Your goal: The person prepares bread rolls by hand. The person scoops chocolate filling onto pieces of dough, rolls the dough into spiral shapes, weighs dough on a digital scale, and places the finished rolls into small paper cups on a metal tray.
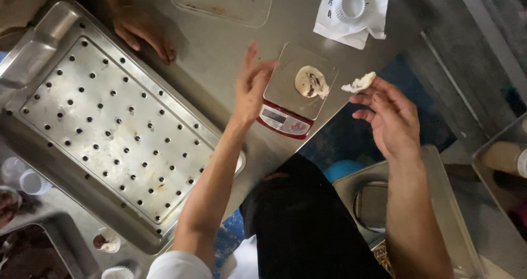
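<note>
1. Weighing dough: one pale lump of dough (311,82) with dark streaks sits on the plate of the small red-fronted scale (291,100), which stands on the steel bench (219,43).
2. Right hand (391,119) holds a smaller torn dough piece (359,83) pinched at the fingertips, just beside the scale's right edge, off the plate.
3. Left hand (251,87) is raised edge-on at the scale's left side, fingers straight and spread, grip empty, not touching the lump.
4. Perforated steel tray (110,125) to the left has no portions on it, only specks.
5. Judgement: early stage. One portion is on the scale being trimmed to weight; nothing is laid out on the tray yet.
6. Another person's hand (144,31) rests flat on the bench beyond the tray.
7. Stack of white paper cups (350,6) lies on a paper bag at far right; a smeared clear plastic tray (225,2) sits at the top edge.
</note>
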